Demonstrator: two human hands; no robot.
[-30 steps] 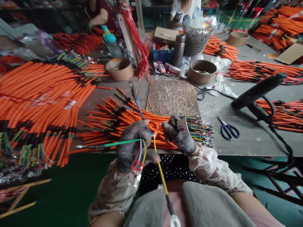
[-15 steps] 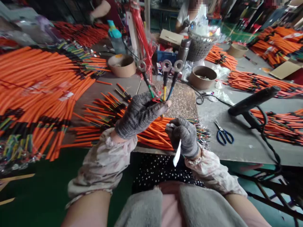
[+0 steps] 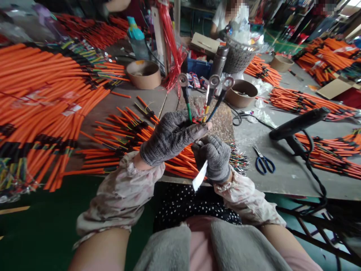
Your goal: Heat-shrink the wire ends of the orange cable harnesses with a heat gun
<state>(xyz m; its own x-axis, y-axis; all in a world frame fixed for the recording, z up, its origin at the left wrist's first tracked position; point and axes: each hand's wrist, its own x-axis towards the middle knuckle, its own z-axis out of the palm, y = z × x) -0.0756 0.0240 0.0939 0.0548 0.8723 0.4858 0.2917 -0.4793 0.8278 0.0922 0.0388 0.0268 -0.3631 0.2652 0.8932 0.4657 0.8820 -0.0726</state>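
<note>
My left hand (image 3: 169, 139), in a grey knit glove with bare fingertips, is closed on three wires (image 3: 189, 110), green, yellow and blue. Each wire stands up from the grip and ends in a black sleeve and a metal ring terminal (image 3: 214, 80). Just below and to the right, my gloved right hand (image 3: 216, 155) is closed, and a white strip (image 3: 200, 176) sticks out from its lower side. Whatever else its fingers grip is hidden. Under both hands lies a bundle of orange cables (image 3: 182, 165) with stripped ends at the right.
Scissors (image 3: 264, 162) with blue handles and a black heat gun (image 3: 299, 124) lie to the right. Cardboard rings (image 3: 143, 74) stand behind, near a metal flask (image 3: 219, 61) and a grey basket (image 3: 240, 56). Piled orange cables (image 3: 45, 86) cover the left side. A co-worker (image 3: 217, 22) sits beyond.
My left hand has shifted slightly right with the wires, whose terminals lean further right. My right hand has moved left and up, close beneath it. The white strip moved left with it.
</note>
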